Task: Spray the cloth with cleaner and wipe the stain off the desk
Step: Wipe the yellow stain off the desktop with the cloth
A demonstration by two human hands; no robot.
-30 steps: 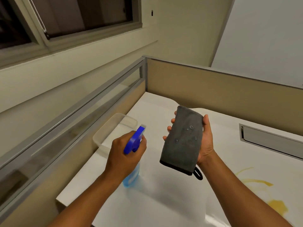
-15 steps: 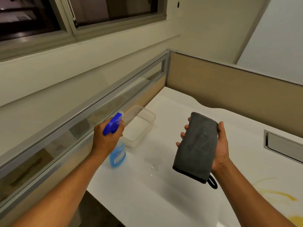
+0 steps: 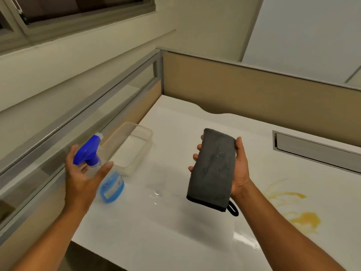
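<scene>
— Two hands, nearest us: our right hand (image 3: pixel 239 169) grips the folded grey cloth (image 3: pixel 213 169) upright above the desk (image 3: pixel 156 241), droplets beading on its face.

— And our left hand (image 3: pixel 84 173)?

— Fingers spread loosely beside the spray bottle (image 3: pixel 103 169), which stands on the desk; whether we touch it, we cannot tell.

— So spraying looks done. How do we wipe well?

— We turn the damp face down, press flat on the yellow stain (image 3: pixel 300 216) to our right, and stroke inward so it does not smear.

— Farther back?

— One clear plastic tub (image 3: pixel 134 147) just behind the bottle. Small wet specks (image 3: pixel 156 194) glint mid-desk; the cloth's far side is hidden.
</scene>
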